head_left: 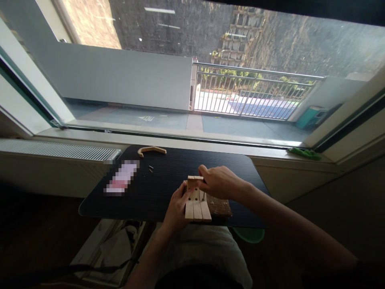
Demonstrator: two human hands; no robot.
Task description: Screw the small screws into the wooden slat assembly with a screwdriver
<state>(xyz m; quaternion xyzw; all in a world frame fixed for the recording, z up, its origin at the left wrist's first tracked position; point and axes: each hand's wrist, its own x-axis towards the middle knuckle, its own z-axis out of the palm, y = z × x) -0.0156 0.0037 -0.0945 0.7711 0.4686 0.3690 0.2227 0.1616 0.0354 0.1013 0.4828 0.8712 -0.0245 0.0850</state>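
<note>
1. My left grip (177,205) clasps the pale, slatted wooden piece (197,210) by the near edge of the black, rounded counter (162,184); slackening could drop it.
2. My right grip (221,181) meets its top, closure unclear; uneven pressure could skew it.

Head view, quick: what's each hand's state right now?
Left hand: closed, holding the wood by its left side.
Right hand: fingers curled at the wood's far end; whether it grips anything can't be told.
</note>
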